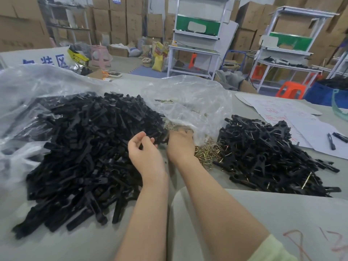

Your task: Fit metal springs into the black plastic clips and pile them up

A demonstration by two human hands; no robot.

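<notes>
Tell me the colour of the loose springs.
Springs: brassy gold; head view shows them best.

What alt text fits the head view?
A person's right hand reaches into a heap of brass-coloured springs under a clear plastic bag; the left hand hangs loosely curled beside it. A big pile of black clips lies left, a smaller pile of sprung clips right, on a grey table.
</notes>
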